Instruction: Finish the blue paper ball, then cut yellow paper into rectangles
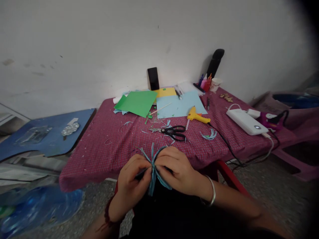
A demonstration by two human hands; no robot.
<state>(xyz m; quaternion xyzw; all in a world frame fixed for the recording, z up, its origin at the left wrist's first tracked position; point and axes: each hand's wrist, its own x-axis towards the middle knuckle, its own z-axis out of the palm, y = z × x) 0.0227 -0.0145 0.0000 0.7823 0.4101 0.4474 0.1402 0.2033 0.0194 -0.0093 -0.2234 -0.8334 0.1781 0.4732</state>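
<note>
Between my two hands, just in front of the table's near edge, is a bundle of light-blue paper strips (152,184) pinched at its middle. Its ends fan out above and below the fingers. My left hand (134,176) is closed on the bundle from the left, thumb against forefinger. From the right, my right hand (178,169) is closed on the same bundle, fingertips meeting the left ones. Beyond the hands lie black-handled scissors (174,132) with partly spread handles, among blue paper scraps. Past them rests a yellow glue gun (196,116) with a glue stick beside it.
Green paper (139,101) and light-blue paper (179,106) lie on the checked tablecloth (99,142). A phone (153,78) leans on the wall. Paint bottles (206,83) and a paper cup (215,84) stand back right. A white power bank (246,121) and cables occupy the right side.
</note>
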